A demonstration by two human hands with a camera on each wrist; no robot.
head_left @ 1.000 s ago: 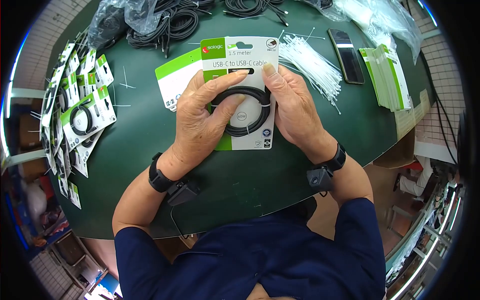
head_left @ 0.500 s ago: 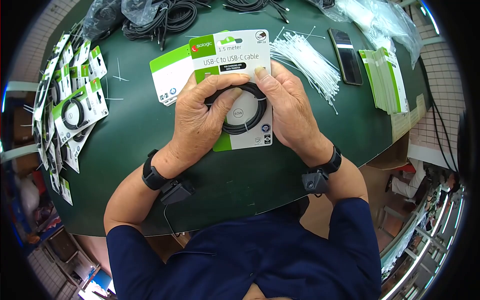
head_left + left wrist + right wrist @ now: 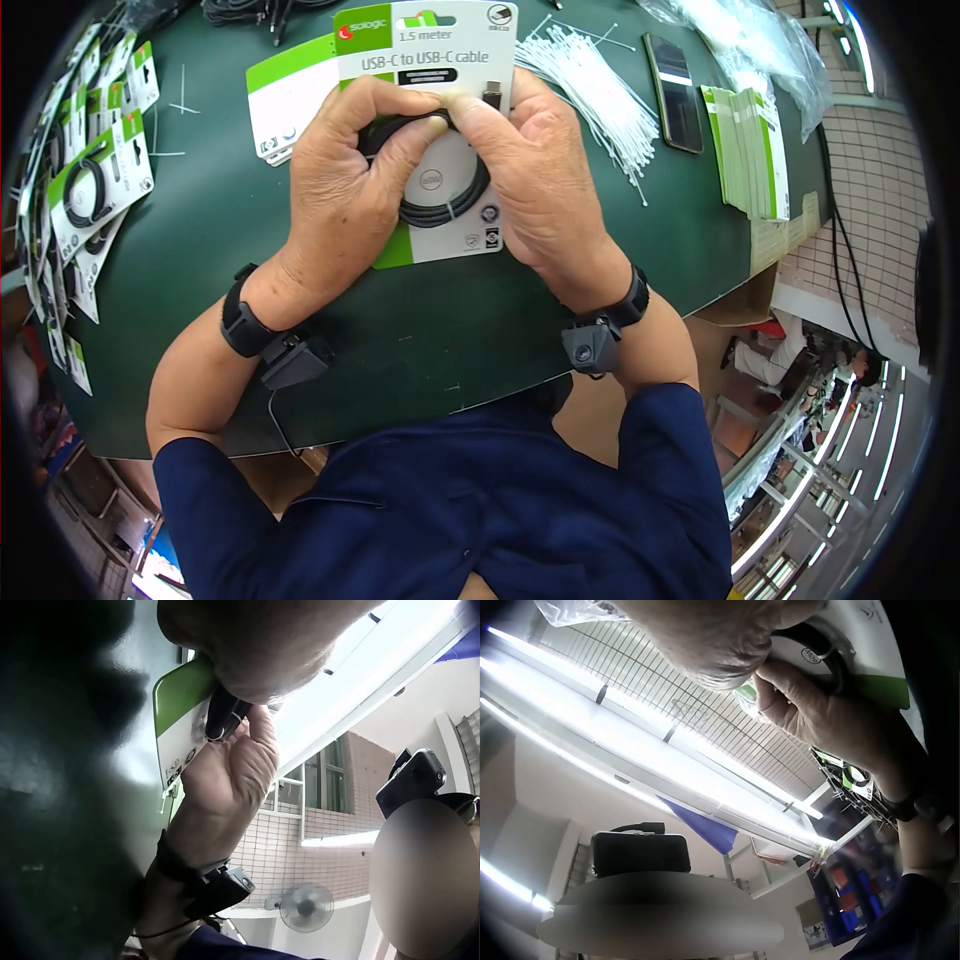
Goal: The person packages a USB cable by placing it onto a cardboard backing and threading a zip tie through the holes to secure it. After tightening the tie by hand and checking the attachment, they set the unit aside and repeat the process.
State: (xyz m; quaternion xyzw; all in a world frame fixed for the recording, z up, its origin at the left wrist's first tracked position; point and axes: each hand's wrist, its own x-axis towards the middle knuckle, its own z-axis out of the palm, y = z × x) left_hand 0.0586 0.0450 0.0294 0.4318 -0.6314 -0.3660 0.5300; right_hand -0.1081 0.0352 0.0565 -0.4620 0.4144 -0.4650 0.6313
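Note:
A green-and-white USB-C cable card (image 3: 425,40) is held up between both hands in the head view. A black coiled cable (image 3: 462,208), bound with small white ties, lies against its front. My left hand (image 3: 345,185) pinches the top left of the coil between thumb and index finger. My right hand (image 3: 548,175) grips the card's right side, fingers behind it, thumb at the top of the coil beside the left fingertips. A metal plug end (image 3: 492,92) shows just right of that thumb. In the left wrist view the coil (image 3: 222,712) is partly hidden by the hand.
More printed cards (image 3: 292,95) lie behind the held one. Finished carded cables (image 3: 88,190) are piled at the left. White cable ties (image 3: 600,85), a phone (image 3: 674,95) and a stack of cards (image 3: 748,150) lie to the right. Plastic bags (image 3: 760,45) sit at the back right.
My right thumb has shifted left along the top of the coil to meet the left fingertips, uncovering the plug end. The whole scene has shifted up and left in the head view.

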